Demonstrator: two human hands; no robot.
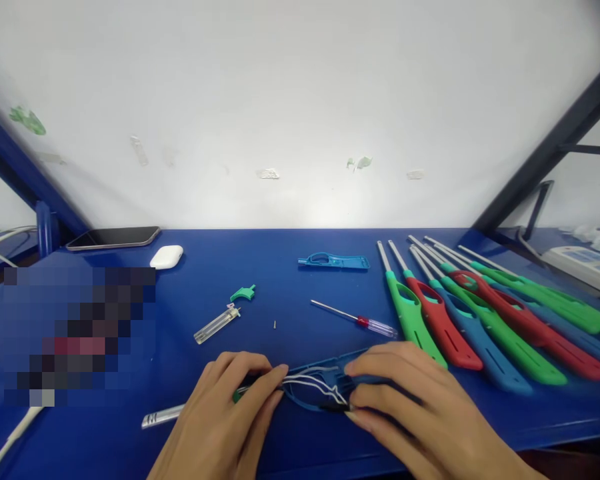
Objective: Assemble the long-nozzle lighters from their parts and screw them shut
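Observation:
My left hand (227,413) pinches the front end of an opened blue lighter shell (314,392) lying on the blue table, where a green piece and the metal nozzle tube (161,417) stick out to the left. My right hand (405,403) grips the shell's handle end, fingertips on a black part and thin white wires (313,381) inside it. Both hands are closed on the lighter near the table's front edge.
A row of several green, red and blue long lighters (475,313) lies at the right. Mid-table lie a screwdriver (357,320), a blue shell half (334,261), a green trigger (243,293), a clear fuel tank (217,325) and a tiny screw (275,325). A phone (113,237) and a white earbud case (167,257) rest back left.

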